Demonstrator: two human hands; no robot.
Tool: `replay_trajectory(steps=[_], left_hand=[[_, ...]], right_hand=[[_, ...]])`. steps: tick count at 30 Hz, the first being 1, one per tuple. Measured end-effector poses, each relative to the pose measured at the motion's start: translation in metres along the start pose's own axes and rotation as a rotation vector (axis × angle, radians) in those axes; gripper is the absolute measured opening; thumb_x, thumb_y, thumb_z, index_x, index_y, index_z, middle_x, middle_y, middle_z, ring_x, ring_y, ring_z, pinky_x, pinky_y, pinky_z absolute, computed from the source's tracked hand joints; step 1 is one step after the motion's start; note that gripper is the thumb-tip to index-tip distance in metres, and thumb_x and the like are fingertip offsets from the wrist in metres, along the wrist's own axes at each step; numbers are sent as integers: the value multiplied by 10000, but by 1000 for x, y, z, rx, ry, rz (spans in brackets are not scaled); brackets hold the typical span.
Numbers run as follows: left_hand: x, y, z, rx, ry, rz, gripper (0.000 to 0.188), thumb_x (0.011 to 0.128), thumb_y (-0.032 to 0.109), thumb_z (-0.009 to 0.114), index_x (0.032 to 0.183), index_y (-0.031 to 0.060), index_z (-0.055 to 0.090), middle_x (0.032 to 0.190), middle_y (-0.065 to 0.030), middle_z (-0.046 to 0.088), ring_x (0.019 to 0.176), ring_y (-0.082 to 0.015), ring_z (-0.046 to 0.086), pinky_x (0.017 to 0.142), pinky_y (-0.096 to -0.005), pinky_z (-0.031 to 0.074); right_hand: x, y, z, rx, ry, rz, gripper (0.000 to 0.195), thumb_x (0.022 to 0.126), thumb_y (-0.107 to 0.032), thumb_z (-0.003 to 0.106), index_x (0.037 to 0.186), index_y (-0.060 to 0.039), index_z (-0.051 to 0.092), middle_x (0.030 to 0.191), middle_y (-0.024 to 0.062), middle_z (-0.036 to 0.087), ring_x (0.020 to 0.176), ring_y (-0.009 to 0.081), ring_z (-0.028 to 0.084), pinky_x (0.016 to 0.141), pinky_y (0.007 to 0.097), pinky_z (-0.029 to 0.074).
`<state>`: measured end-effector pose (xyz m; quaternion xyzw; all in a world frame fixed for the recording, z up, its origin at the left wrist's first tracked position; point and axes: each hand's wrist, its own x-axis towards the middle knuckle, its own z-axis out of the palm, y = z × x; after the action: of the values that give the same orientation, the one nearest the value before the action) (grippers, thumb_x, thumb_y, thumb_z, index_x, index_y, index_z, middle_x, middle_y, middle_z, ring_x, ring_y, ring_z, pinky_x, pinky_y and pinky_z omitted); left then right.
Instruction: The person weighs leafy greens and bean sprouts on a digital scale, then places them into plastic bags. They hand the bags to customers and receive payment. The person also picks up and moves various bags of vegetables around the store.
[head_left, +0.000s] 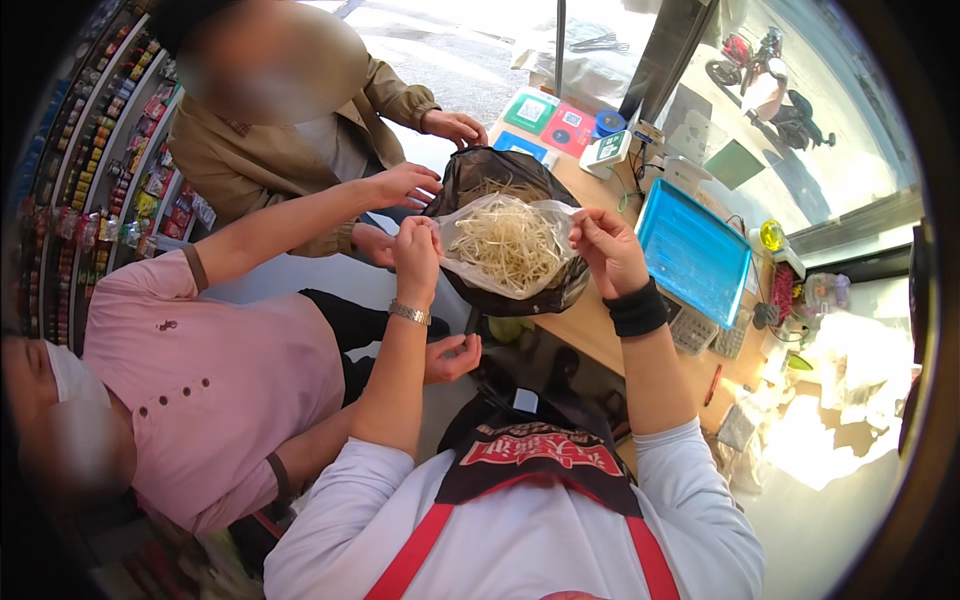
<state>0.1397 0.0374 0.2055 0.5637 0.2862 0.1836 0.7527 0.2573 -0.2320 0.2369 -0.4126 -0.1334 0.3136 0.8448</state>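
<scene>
A clear plastic bag (556, 219) is stretched open before me, with pale bean sprouts (510, 244) inside. My left hand (417, 251), with a metal watch on the wrist, pinches the bag's left edge. At the opposite edge, my right hand (611, 251) grips the plastic between thumb and fingers; a black band circles that wrist. A black plastic bag (472, 166) surrounds the clear bag, and more sprouts (504, 189) show at its far side. Another person's hand (409, 186) reaches towards the black bag from the left.
A person in a pink shirt (232, 360) stands at my left, another in a tan jacket (225, 165) across from me. A wooden counter (585, 330) holds a blue tray (694, 247), a keypad (691, 330), payment-code signs (531, 111) and a red pen (713, 385). Stocked shelves (105, 142) line the left.
</scene>
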Motion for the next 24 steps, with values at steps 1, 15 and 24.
replay_trajectory(steps=[1,15,24], left_hand=[[-2,8,3,17,42,9,130,927,102,412,951,26,514,752,-29,557,573,-81,453,529,-216,359],[-62,163,110,1079,-101,666,337,751,53,740,1077,58,655,657,-23,533,593,-104,500,545,-278,412],[-31,71,299,632,-301,385,188,849,128,665,979,-6,679,680,-13,588,590,-100,611,544,-243,531]], right_hand=[[4,-6,-1,68,-19,-43,147,969,-113,546,1053,-19,621,880,46,632,813,120,591,763,249,475],[-23,-193,-44,125,22,-187,224,940,-78,532,1120,41,591,878,85,639,682,116,525,642,257,436],[-97,-275,-153,-272,284,-265,197,938,-99,561,1068,40,612,892,76,643,725,117,577,691,252,490]])
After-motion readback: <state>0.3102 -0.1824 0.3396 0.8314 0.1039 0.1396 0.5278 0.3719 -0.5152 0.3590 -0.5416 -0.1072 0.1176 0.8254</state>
